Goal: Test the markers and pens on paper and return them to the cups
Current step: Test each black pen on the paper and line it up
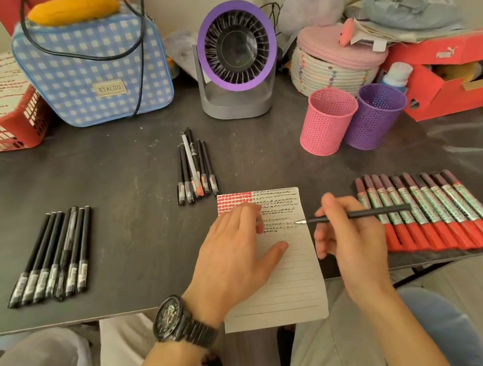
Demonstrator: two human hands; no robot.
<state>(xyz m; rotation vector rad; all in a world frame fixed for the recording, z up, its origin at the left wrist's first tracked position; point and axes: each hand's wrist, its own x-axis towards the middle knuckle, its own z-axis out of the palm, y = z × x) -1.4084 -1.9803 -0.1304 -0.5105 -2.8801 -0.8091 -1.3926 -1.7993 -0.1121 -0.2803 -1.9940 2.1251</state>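
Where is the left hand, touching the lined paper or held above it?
Touching. The head view shows the left hand lying flat on the lined paper, thumb and fingers pressed against the sheet.

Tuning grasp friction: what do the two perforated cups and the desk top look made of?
Pink cup and purple cup: perforated wall, likely painted metal, possibly plastic; matte, regular holes. Table: dark matte slab, pale scuffs; laminate or stone-look, cannot tell which.
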